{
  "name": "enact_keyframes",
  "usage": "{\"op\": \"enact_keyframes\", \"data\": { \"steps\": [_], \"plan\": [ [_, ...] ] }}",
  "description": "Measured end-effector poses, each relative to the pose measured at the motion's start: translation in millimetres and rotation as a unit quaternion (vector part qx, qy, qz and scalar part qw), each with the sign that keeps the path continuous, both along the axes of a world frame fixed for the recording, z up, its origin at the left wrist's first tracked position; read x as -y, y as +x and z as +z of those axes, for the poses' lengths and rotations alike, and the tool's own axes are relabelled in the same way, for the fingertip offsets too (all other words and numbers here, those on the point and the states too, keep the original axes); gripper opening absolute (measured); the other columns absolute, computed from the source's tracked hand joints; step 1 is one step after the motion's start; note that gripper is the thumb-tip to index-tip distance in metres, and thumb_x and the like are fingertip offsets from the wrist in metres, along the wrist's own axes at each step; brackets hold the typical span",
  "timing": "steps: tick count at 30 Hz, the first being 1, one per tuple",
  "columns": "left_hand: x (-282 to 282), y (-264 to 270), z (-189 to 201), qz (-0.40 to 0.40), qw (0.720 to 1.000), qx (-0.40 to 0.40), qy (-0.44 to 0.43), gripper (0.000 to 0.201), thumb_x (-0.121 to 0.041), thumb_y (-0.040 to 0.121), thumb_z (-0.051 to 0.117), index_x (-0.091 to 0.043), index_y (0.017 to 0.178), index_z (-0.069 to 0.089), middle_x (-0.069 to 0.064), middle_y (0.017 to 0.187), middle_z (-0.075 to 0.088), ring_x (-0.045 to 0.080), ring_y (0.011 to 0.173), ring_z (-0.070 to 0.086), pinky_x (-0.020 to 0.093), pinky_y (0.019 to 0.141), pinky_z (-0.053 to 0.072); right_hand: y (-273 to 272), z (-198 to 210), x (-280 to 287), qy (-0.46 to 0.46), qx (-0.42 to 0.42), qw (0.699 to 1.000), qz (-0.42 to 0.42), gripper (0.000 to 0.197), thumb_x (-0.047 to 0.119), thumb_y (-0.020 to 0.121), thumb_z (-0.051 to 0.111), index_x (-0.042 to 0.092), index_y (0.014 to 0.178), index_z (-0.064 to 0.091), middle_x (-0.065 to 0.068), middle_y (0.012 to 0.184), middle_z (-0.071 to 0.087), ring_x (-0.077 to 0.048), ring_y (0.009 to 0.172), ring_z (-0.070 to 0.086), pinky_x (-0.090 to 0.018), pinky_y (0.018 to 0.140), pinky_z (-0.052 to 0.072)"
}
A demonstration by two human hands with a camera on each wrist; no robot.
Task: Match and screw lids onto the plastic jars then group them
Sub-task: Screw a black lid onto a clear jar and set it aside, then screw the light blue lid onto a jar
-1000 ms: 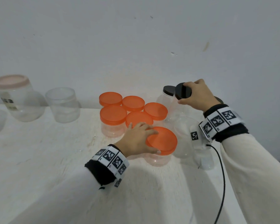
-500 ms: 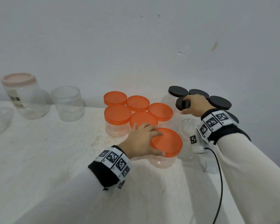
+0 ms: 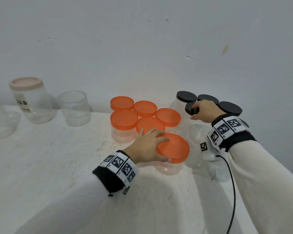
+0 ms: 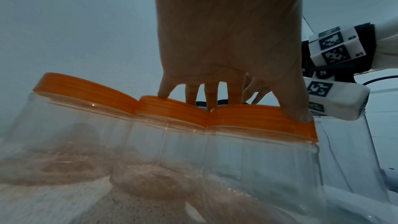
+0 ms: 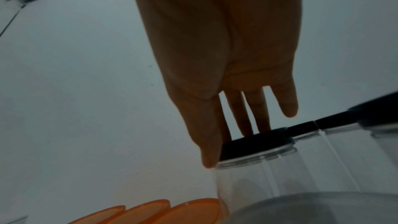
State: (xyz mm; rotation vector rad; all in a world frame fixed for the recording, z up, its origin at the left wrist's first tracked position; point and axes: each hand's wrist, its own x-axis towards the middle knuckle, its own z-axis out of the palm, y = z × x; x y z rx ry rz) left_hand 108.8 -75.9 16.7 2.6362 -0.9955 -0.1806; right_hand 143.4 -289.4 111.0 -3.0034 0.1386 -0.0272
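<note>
My left hand [image 3: 148,146] grips the left rim of the orange lid [image 3: 174,147] on the nearest clear jar [image 3: 167,167], thumb on the near edge and fingers over the top. The left wrist view shows the thumb pressing that orange lid [image 4: 258,118]. Several more orange-lidded jars [image 3: 123,122] stand just behind it. My right hand [image 3: 204,110] holds a black lid [image 3: 190,108] on a clear jar among three other black-lidded jars [image 3: 230,108]. In the right wrist view the thumb and fingers clasp the black lid [image 5: 254,146], which sits on the jar's mouth.
At the back left stand a large jar with a pale pink lid [image 3: 25,100], an open clear jar [image 3: 74,108] and a clear bowl [image 3: 2,125]. Another open clear jar [image 3: 197,146] sits under my right wrist. A black cable [image 3: 233,183] hangs from that wrist. The wall is close behind.
My right hand came down from a raised position and brought the black lid onto the clear jar. The left hand stayed on the orange lid.
</note>
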Motion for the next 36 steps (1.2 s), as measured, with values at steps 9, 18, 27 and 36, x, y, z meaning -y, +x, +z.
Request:
{"op": "enact_keyframes", "data": {
  "steps": [9,18,27,36],
  "plan": [
    [-0.5,-4.7,-2.6,0.007,1.000,-0.018,-0.019,0.082,-0.056,0.079,0.062,-0.027,0.146,0.026,-0.004,0.158,0.006,0.016,0.145,-0.005,0.055,0.112,-0.009,-9.7,2.1,0.1,-0.010,-0.047,0.999,0.021,0.048,0.025,0.087,0.064,0.004,0.128,0.050,-0.015,0.121,0.057,-0.028,0.112,0.053,-0.029,0.084,0.038],
    [-63.6,-30.6,20.5,0.127,0.959,0.053,-0.246,0.047,-0.031,0.087,0.063,-0.016,0.130,0.052,-0.006,0.134,0.051,0.006,0.124,0.043,0.021,0.105,0.030,-15.0,26.6,-58.7,0.017,-0.002,0.985,0.173,0.054,0.033,0.088,0.061,0.011,0.135,0.044,-0.010,0.138,0.046,-0.024,0.123,0.045,-0.027,0.090,0.035],
    [-208.6,-88.4,18.1,0.307,0.931,0.065,-0.189,0.019,-0.030,0.090,0.059,-0.018,0.104,0.066,-0.009,0.102,0.065,0.003,0.096,0.057,0.016,0.086,0.043,-30.3,18.3,-210.7,-0.018,-0.030,0.913,0.407,0.046,0.038,0.089,0.058,0.018,0.130,0.049,-0.003,0.132,0.049,-0.021,0.119,0.046,-0.027,0.090,0.036],
    [-362.9,-98.2,-8.1,0.384,0.922,0.030,0.042,0.058,-0.042,0.086,0.061,-0.020,0.136,0.043,-0.003,0.145,0.039,0.013,0.132,0.035,0.024,0.104,0.028,-19.6,-20.0,-351.5,-0.047,-0.099,0.846,0.522,0.050,0.036,0.090,0.057,0.021,0.135,0.042,-0.001,0.136,0.043,-0.019,0.122,0.042,-0.032,0.101,0.037]
  ]
}}
